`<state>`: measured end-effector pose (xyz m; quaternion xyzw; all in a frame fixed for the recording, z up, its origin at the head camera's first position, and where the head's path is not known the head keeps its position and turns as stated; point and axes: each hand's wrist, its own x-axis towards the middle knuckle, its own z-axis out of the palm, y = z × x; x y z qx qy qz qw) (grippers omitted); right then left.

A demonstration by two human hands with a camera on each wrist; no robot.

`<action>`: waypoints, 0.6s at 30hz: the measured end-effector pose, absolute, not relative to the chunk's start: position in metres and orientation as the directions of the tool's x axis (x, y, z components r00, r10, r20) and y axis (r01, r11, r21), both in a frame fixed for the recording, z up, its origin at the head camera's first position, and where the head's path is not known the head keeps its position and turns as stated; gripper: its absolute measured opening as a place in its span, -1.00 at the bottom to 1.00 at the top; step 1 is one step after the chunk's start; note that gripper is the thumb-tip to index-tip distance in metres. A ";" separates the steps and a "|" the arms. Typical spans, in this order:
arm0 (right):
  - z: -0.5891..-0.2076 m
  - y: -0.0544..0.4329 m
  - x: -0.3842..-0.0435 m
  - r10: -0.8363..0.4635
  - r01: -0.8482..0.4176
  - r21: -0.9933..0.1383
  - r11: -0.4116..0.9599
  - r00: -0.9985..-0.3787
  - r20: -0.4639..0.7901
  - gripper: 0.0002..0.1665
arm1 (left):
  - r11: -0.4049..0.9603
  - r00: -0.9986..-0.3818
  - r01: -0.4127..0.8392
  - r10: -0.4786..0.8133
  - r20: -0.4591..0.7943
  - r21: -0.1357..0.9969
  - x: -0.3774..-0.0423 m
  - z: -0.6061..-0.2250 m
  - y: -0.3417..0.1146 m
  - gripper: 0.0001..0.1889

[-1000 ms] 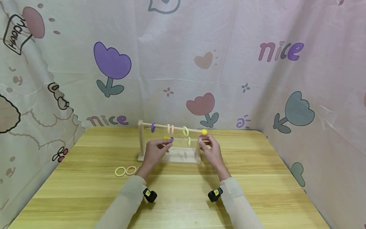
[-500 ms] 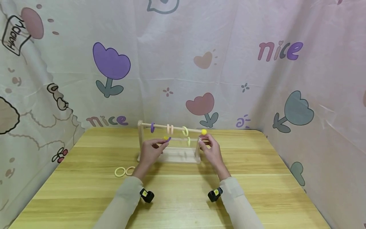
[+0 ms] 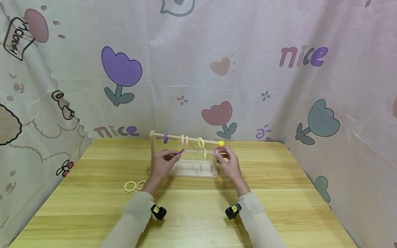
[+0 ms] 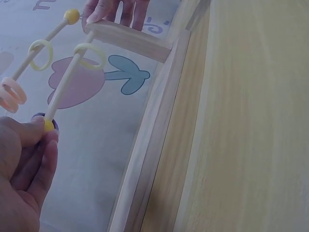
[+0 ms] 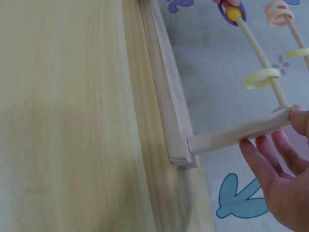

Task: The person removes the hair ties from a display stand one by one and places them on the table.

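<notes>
My left hand (image 3: 162, 166) pinches a purple ring (image 3: 182, 151) at the left end of the stand's lower rod (image 4: 66, 87). In the right wrist view the ring lies around the yellow ball (image 5: 233, 13) that tips this rod. My right hand (image 3: 229, 164) grips the top of the short right post (image 5: 241, 131) of the wooden stand, thumb on one side and fingers on the other. A pale yellow ring (image 5: 262, 78) hangs on the lower rod near that post. The upper rod (image 3: 193, 138) carries another purple ring (image 3: 165, 138), two peach rings (image 3: 184, 140) and a pale yellow ring (image 3: 201, 142).
On the table (image 3: 198, 213), left of the stand's base (image 3: 193, 168), lie a yellow ring (image 3: 130, 186) and a peach ring (image 3: 140, 185), the latter partly behind my left arm. A taller left post (image 3: 153, 146) bears the upper rod. Patterned cloth (image 3: 173, 69) hangs behind.
My left hand has moved left with the purple ring, along the lower rod to its yellow ball, and the ring has tilted. My right hand has stayed on the post.
</notes>
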<state>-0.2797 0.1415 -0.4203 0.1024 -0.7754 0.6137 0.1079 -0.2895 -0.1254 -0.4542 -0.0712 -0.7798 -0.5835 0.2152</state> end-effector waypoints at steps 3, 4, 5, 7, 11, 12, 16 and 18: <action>-0.421 0.142 -0.280 -0.028 -0.297 -0.926 0.231 -0.954 0.298 -0.72 | 0.310 -0.902 0.350 -0.143 0.407 0.884 -0.289 -0.453 -0.125 -0.89; -0.421 0.142 -0.280 -0.029 -0.297 -0.926 0.234 -0.954 0.299 -0.72 | 0.312 -0.903 0.345 -0.145 0.403 0.885 -0.289 -0.452 -0.125 -0.89; -0.422 0.142 -0.281 -0.030 -0.298 -0.925 0.236 -0.954 0.299 -0.72 | 0.312 -0.906 0.339 -0.147 0.398 0.887 -0.289 -0.452 -0.125 -0.89; -0.423 0.142 -0.282 -0.030 -0.296 -0.925 0.238 -0.954 0.297 -0.71 | 0.307 -0.909 0.331 -0.150 0.389 0.892 -0.289 -0.452 -0.125 -0.88; -0.437 0.145 -0.293 -0.019 -0.282 -0.930 0.234 -0.958 0.286 -0.69 | 0.303 -0.916 0.310 -0.160 0.369 0.901 -0.290 -0.451 -0.125 -0.85; -0.440 0.145 -0.295 -0.014 -0.282 -0.930 0.235 -0.958 0.287 -0.69 | 0.300 -0.917 0.304 -0.164 0.363 0.904 -0.290 -0.450 -0.125 -0.85; -0.450 0.146 -0.302 0.000 -0.288 -0.930 0.230 -0.955 0.296 -0.70 | 0.286 -0.922 0.289 -0.175 0.346 0.914 -0.289 -0.448 -0.126 -0.84; -0.451 0.146 -0.302 0.002 -0.293 -0.929 0.226 -0.954 0.301 -0.72 | 0.276 -0.926 0.278 -0.178 0.334 0.920 -0.290 -0.447 -0.126 -0.84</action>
